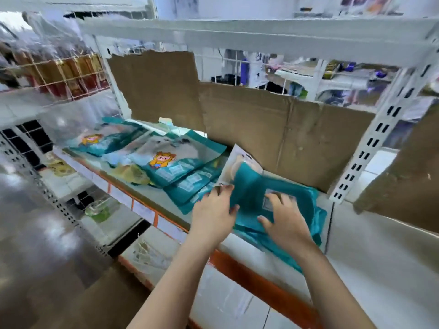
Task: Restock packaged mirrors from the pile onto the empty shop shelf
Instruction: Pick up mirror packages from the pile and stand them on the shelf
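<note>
Both hands work at lower centre: left hand (pixel 212 211) pinches the edge of a teal mirror pack (pixel 273 198), right hand (pixel 286 218) lies spread flat on it. It seems the placing step; next it must be laid square on the shelf (pixel 152 193). Further left, about four packs (pixel 171 160) lie overlapping, before cardboard (pixel 273 129).

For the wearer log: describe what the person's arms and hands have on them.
Both forearms are bare as far as the picture shows, with no sleeves in view. The left hand and right hand wear no gloves, and no rings, watch or bracelet are visible. Blur hides finer detail on the fingers.
</note>
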{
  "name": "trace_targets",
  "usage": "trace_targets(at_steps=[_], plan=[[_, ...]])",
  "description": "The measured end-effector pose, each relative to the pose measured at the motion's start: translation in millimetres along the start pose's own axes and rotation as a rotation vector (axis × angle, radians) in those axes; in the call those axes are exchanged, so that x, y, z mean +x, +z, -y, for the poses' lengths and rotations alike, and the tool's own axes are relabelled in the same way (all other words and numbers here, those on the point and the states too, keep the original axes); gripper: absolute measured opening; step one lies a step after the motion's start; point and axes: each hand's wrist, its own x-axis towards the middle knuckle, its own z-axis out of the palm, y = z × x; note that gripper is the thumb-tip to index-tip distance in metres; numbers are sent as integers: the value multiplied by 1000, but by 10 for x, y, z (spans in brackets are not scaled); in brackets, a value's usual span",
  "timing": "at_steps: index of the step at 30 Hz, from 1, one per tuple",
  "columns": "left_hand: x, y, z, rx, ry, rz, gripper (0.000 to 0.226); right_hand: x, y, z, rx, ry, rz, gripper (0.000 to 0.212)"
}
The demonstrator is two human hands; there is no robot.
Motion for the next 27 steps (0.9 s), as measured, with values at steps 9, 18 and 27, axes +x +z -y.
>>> trace_targets(at_steps=[9,18,27], plan=[[584,-122,327,-20,266,107,44,68,192,101,-125,228,178,97],[756,-19,203,-58,390,137,42,18,208,-5,-198,438,322,115],[730,59,231,-115,403,104,42,-124,272,181,-361,430,143,100]])
